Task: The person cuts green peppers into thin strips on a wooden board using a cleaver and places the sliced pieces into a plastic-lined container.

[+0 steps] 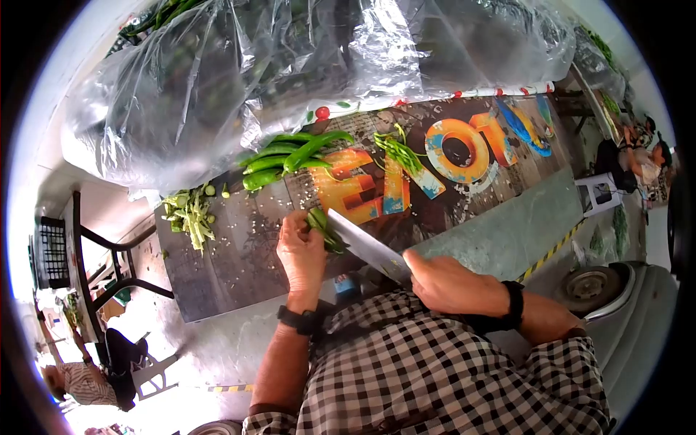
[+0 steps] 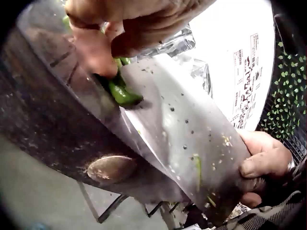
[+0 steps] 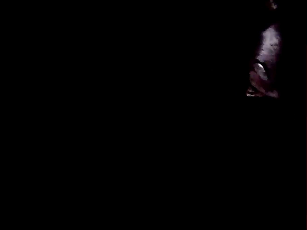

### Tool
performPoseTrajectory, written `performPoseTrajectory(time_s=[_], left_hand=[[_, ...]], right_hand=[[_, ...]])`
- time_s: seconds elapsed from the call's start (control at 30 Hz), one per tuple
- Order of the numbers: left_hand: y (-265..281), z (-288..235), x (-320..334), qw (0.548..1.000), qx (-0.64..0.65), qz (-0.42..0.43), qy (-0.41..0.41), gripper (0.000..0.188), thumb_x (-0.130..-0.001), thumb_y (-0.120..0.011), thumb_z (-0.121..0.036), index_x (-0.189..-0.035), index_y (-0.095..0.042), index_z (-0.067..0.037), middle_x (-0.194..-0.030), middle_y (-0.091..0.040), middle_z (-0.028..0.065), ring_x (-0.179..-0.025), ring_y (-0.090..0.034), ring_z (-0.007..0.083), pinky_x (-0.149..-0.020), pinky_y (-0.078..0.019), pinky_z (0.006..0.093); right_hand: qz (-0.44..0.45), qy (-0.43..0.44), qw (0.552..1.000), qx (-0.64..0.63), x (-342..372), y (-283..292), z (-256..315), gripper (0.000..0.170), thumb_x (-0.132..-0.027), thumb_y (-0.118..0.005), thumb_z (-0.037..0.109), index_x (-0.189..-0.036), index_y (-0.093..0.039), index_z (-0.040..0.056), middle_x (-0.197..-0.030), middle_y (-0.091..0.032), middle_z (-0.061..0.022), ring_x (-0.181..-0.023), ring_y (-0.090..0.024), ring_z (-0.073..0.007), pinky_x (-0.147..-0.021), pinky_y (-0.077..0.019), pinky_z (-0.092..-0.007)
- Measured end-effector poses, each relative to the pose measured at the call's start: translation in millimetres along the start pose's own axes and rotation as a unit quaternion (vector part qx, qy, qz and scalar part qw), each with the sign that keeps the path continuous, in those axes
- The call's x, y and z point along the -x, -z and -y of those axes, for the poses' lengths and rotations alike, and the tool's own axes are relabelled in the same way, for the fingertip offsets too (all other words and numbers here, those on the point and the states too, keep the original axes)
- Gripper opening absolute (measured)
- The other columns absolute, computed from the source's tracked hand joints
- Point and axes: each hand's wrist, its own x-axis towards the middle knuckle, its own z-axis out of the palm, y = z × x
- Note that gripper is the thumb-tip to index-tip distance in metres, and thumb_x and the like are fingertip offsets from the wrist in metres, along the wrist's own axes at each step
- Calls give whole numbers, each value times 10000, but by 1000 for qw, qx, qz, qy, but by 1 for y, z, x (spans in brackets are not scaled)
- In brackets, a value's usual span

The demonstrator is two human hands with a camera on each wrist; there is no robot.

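My left hand grips a green pepper over the near part of the dark printed table. In my right hand is the handle of a broad cleaver, its blade slanting up and left to the pepper. The left wrist view has the pepper's tip poking out below the fingers, right at the blade's edge. Seeds and green bits stick to the blade. Nearly all of the right wrist view is black.
Whole green peppers lie in a pile beyond my left hand. Cut pepper pieces sit at the table's left, and thin green strips near its middle. Clear plastic sheeting covers the far side. Other people sit at both sides.
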Motion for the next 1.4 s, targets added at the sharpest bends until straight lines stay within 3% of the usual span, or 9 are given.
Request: performPoseTrajectory(time_s=[0.07, 0.27, 0.37, 0.57, 0.83, 1.13, 1.23, 1.33, 1.4], left_hand=[[0, 11, -2, 999, -28, -7, -28, 265, -757, -602, 42, -1013, -580, -21, -840, -621, 103, -650, -607, 172, -626, -519, 306], [-2, 4, -3, 1000, -23, -18, -5, 249, -742, -614, 46, -981, -573, -10, -817, -622, 95, -647, -606, 169, -624, -517, 297], [-2, 17, -4, 997, -44, -19, -62, 226, -802, -565, 60, -1011, -528, -19, -858, -592, 70, -610, -578, 107, -435, -532, 264], [3, -12, 0, 997, 49, -16, 54, 198, -795, -568, 52, -981, -575, -16, -779, -620, 59, -553, -575, 103, -461, -519, 254], [3, -9, -3, 998, 46, -2, 38, 166, -823, -574, 39, -974, -589, -29, -741, -617, 45, -534, -574, 83, -420, -511, 241], [1, -5, -4, 999, 24, -6, 29, 122, -838, -584, 11, -956, -605, -13, -726, -638, 57, -527, -594, 98, -421, -506, 243], [1, -7, -3, 1000, 12, -5, 26, 127, -835, -575, 14, -955, -608, -9, -719, -643, 69, -523, -604, 108, -424, -509, 252], [1, -7, -3, 1000, -3, -8, 20, 132, -830, -570, 18, -952, -610, -6, -711, -646, 75, -518, -611, 119, -428, -512, 261], [0, -6, -3, 1000, -11, -12, 13, 131, -828, -569, 19, -950, -612, -4, -706, -646, 76, -514, -612, 123, -430, -512, 266]], right_hand=[[-10, 15, 1000, -5, -12, -1, 0, 195, -842, -548, 24, -924, -386, -48, -597, -562, -225, -555, -573, -427, -496, -418, -511], [-30, 51, 998, 25, -34, -4, 6, 247, -832, -568, 7, -969, -372, -53, -561, -529, -216, -517, -536, -429, -459, -380, -503], [-28, 50, 997, 45, -40, -1, 6, 218, -838, -561, 22, -951, -386, -41, -584, -555, -222, -533, -568, -410, -479, -410, -504], [-31, 45, 998, 7, -27, -1, -11, 247, -826, -563, -7, -958, -360, -56, -564, -521, -231, -525, -545, -438, -457, -385, -508], [-42, 32, 999, -9, -23, 0, -20, 220, -855, -538, 28, -986, -379, -50, -571, -516, -256, -501, -531, -443, -450, -387, -491], [-12, 1, 992, -124, -25, 6, -22, 215, -904, -481, 35, -1075, -392, -60, -543, -543, -168, -489, -627, -253, -445, -452, -390], [-3, -26, 991, -127, -27, 8, -18, 297, -850, -547, 64, -1105, -448, -52, -676, -591, -286, -613, -580, -482, -536, -440, -528], [11, -18, 992, -122, -26, 6, -22, 197, -900, -476, 27, -1064, -400, -53, -585, -576, -176, -487, -626, -248, -456, -470, -382], [3, -8, 991, -133, -25, 5, -25, 198, -900, -472, 29, -1067, -409, -54, -606, -584, -175, -502, -629, -239, -465, -473, -377]])
